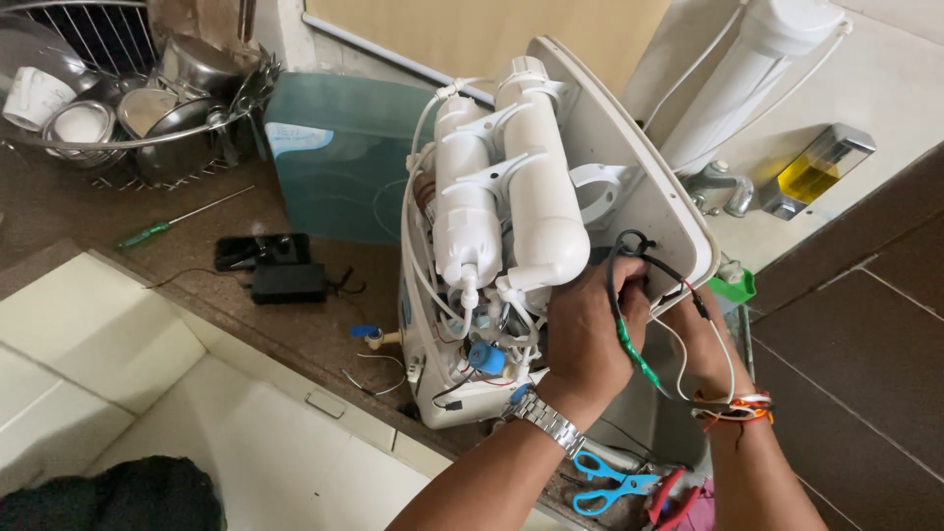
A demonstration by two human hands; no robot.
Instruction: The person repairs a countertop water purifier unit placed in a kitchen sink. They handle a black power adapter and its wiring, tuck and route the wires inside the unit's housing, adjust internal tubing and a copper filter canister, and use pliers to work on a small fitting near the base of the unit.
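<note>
My left hand (587, 329) covers the lower part of the water filter (551, 226), so I cannot see what its fingers hold. My right hand (693, 324) is mostly behind the wires (629, 295). The bottom edge cuts the scissors (605, 482).

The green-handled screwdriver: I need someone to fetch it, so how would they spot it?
Start at the dish rack in the counter's far left corner. Just in front of it lies the screwdriver, alone on the brown counter: thin metal shaft, translucent green handle.
</note>
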